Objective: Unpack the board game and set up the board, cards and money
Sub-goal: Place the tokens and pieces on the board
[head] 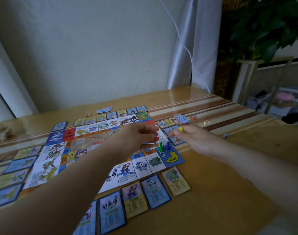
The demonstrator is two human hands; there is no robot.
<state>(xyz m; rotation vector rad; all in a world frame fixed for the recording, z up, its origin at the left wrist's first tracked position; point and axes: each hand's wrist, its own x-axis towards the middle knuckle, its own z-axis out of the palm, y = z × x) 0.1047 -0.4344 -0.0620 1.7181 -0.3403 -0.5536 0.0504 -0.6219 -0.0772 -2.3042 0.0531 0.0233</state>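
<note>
Over the board's near right corner, the left hand (138,138) pinched a red pawn (156,138) between thumb and curled fingertips. So little of the pawn showed that its tilt could not be told. The right hand (194,139), just beside it on the right, held a yellow pawn (181,128) at its fingertips, the other fingers loosely bent. The blue corner square (173,158) with the yellow arrow lay just toward the person from both hands. A green pawn (160,147) and a blue pawn (167,145) already stood upright on it, side by side and close together. The red pawn hung just left of the green one, so the left hand looked the nearer to that square. The yellow pawn was farther off, by the board's right edge and over a card lying there. The likely next move was to stand both pawns beside the upright pair. The risk was toppling those two, since the free room on the square seemed mostly on its near side. The board (87,143) lay flat on the wooden table (229,167), ringed by property cards (155,190) in rows along its edges. Farther right lay a small stack of blue notes (182,119), and a white die (225,135) sat alone, well apart from the board.
</note>
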